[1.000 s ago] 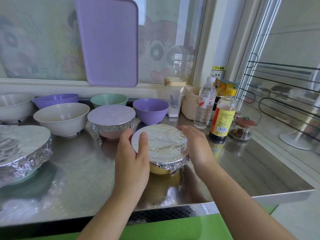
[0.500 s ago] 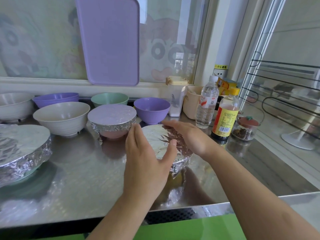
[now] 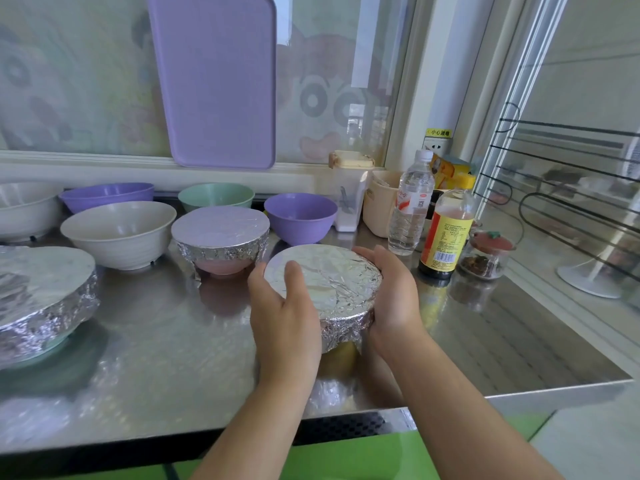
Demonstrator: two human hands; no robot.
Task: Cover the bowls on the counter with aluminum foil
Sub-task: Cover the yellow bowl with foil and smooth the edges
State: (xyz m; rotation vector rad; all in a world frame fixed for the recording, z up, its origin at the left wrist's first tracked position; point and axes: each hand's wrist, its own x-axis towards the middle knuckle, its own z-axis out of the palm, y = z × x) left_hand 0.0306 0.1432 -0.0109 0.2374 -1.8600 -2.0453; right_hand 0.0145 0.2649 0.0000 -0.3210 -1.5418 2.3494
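Both hands have returned to the rim: left hand and right hand clasp the foil around the yellow bowl, crimping nearly complete; cream bowl uncovered.

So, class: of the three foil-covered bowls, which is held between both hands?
The yellow bowl nearest the counter edge, with a hand at each side; the pink bowl and large green bowl stand untouched.

We see a bright, daylit scene w/ soft light from the frosted window behind. The steel bench shows hazy glare and blurred reflections. Shadows are faint. Wide-angle lens bends the edges; right side looks washed out, slightly soft.
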